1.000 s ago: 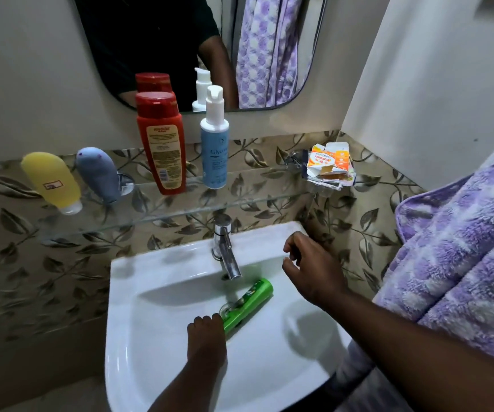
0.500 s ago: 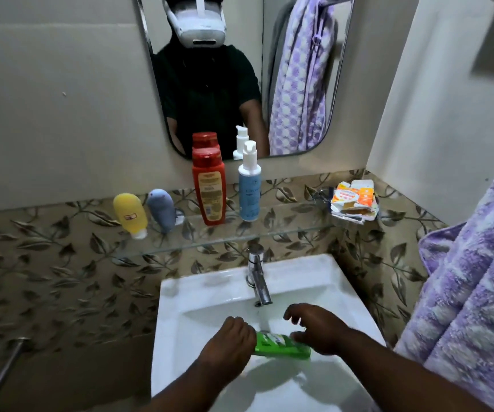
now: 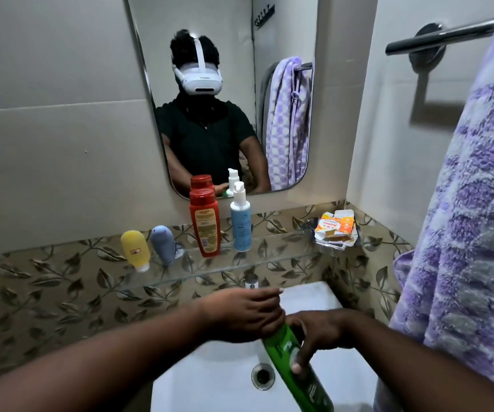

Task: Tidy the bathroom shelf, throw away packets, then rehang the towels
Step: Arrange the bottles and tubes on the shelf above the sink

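Green bottle [image 3: 308, 385] over sink [image 3: 210, 376], in grip of L hand [image 3: 245, 316] at top, R hand [image 3: 320, 331] mid-body

Pale walls [image 3: 46, 144], leaf-pattern tile band [image 3: 31, 292], wall mirror [image 3: 281, 31].

The shelf [image 3: 269, 258] runs along the wall at 12 o'clock from the sink [image 3: 210, 379], under the mirror [image 3: 224, 25]. On it, from 9 to 3 o'clock, stand the first tube [image 3: 135, 249], the second tube [image 3: 163, 243], the tall bottle [image 3: 205, 223], the pump bottle [image 3: 240, 221] and, well apart, the packets [image 3: 335, 228]. The tap [image 3: 251, 282] sits between shelf and basin. Over the drain [image 3: 263, 376], the left hand [image 3: 239, 318] holds the slanted bottle [image 3: 296, 373] at its 11 o'clock end, and the right hand [image 3: 317, 334] holds its 3 o'clock side. At 3 o'clock the towel [image 3: 471, 233] hangs from the rail [image 3: 439, 34].
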`<state>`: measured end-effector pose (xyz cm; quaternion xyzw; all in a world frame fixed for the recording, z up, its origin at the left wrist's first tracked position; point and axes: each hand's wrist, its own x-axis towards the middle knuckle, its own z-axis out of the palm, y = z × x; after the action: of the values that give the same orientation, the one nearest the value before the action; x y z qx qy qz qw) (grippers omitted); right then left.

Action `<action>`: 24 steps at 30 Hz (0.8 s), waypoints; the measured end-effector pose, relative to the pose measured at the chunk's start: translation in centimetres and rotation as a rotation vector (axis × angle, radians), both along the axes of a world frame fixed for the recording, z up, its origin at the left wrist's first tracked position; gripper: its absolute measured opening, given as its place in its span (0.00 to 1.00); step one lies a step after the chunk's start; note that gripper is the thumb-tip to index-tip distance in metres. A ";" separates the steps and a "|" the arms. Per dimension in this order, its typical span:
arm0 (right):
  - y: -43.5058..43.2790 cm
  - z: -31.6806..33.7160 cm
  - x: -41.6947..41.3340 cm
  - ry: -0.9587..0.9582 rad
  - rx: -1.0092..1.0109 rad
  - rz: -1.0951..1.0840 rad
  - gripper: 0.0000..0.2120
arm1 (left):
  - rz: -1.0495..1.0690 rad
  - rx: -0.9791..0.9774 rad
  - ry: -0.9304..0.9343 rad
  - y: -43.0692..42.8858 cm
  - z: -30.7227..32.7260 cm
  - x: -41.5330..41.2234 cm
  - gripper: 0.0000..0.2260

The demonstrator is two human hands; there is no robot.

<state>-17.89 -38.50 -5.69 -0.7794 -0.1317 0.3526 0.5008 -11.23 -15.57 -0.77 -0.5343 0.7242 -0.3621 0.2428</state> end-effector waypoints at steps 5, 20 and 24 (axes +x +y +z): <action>-2.0 5.0 -0.1 -0.150 0.084 -0.285 0.24 | 0.047 -0.180 -0.158 -2.2 6.1 2.7 0.21; -3.5 15.3 9.6 -0.645 0.331 -0.909 0.25 | 0.691 -1.272 1.720 -9.1 1.7 1.9 0.18; -3.7 14.0 11.7 -0.654 0.167 -0.904 0.32 | 0.688 -1.145 1.787 -10.1 0.7 3.2 0.24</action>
<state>-6.16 -42.15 8.36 -0.7848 0.0397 -0.1688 0.5950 -8.01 -25.72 -0.11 -0.8079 0.1780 -0.0414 -0.5602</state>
